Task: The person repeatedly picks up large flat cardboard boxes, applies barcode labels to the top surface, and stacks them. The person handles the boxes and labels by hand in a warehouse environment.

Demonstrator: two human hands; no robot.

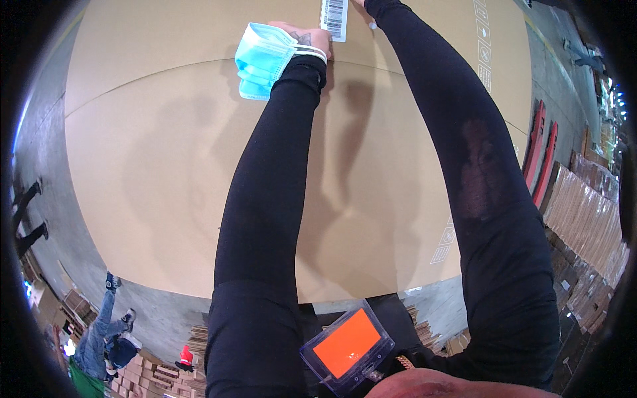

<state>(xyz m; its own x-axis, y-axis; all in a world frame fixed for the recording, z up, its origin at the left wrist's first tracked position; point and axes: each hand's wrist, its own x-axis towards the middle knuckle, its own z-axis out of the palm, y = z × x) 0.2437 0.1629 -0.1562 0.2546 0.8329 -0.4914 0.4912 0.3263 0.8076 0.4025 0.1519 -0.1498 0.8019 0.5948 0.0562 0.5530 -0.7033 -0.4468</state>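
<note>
A large brown cardboard box [152,166] fills most of the head view, a seam running across its face. Near the top, my left hand [310,38] is at the edge of a white barcode label [335,21] on the cardboard; its fingers are mostly hidden behind the back of the hand. A light blue face mask [262,60] hangs from my left wrist by its white ear loops. My right hand [359,2] shows only as a sliver at the top edge, just right of the label, so its fingers are out of sight.
Red forks [545,156] lie on the floor right of the box, near stacked flattened cardboard [587,215]. At lower left, a person in jeans [103,325] stands near piled boxes [139,375]. A badge holder with an orange card [348,341] hangs from my chest.
</note>
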